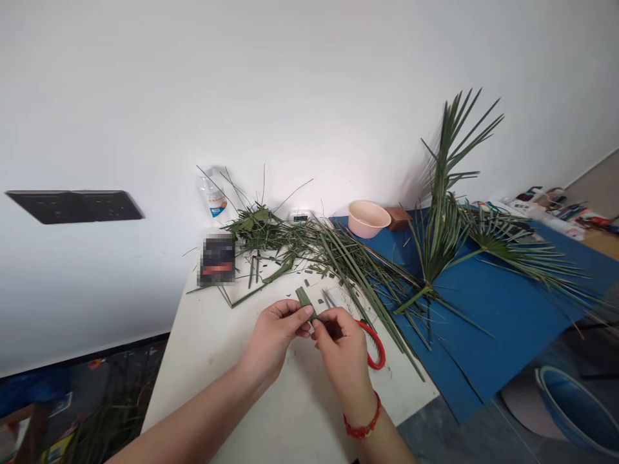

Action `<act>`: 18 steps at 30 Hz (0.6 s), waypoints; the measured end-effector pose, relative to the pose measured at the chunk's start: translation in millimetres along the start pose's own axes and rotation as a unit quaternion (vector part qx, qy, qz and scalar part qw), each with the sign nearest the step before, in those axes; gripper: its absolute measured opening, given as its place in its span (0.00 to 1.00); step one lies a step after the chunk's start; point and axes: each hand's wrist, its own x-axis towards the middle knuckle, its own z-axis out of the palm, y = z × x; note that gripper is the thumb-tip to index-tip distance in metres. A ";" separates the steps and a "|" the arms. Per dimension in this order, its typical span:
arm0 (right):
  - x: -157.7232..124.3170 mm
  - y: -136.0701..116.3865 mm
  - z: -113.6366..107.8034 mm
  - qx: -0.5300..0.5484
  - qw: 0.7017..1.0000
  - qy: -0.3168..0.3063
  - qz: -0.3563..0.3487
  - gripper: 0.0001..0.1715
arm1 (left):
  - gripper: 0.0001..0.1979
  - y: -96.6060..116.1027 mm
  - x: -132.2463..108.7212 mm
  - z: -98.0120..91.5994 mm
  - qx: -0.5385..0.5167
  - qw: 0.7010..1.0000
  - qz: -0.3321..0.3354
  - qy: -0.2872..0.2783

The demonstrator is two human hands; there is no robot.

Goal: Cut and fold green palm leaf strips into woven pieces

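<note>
Both hands meet over the white table [232, 341], pinching a short green leaf piece [304, 298] between them. My left hand [280, 332] has thumb and fingers closed on its left side. My right hand [341, 338], with a red bracelet at the wrist, pinches its lower end. Red-handled scissors [380, 351] lie beside and partly behind my right hand, blades pointing up and left. Small cut leaf bits are scattered beyond the hands, and long green leaf strips [358, 274] stretch across the table behind them.
A leaf pile [256, 229], clear bottle [213, 193] and blurred dark package [217, 260] are at the back left. A pink bowl [368, 219] and brown box [398, 218] stand near the wall. Palm fronds [438, 238] spread over the blue surface [483, 341]. A blue bucket [580, 406] is lower right.
</note>
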 end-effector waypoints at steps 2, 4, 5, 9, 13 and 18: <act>-0.7 2.5 1.6 -0.006 1.000 0.006 -0.003 0.04 | 0.12 -0.6 0.4 0.2 -0.008 1.000 -0.004 -0.004; -1.4 4.5 2.4 -0.011 1.000 0.013 -0.014 0.03 | 0.12 -0.9 0.8 0.0 -0.012 1.000 -0.008 -0.001; -1.7 5.1 2.5 -0.016 0.999 0.017 -0.023 0.03 | 0.12 -1.0 1.0 -0.1 -0.014 1.000 -0.009 0.000; -2.7 5.2 2.0 -0.063 0.993 0.029 -0.096 0.03 | 0.10 -0.6 0.9 -0.9 -0.027 1.000 -0.013 0.004; -4.0 3.2 2.5 -0.100 0.978 0.030 -0.182 0.08 | 0.08 -0.1 -0.1 -1.2 -0.024 1.000 -0.011 0.010; -5.3 1.7 2.3 -0.116 0.971 0.035 -0.205 0.11 | 0.07 0.0 -0.5 -1.6 -0.016 1.000 -0.015 0.011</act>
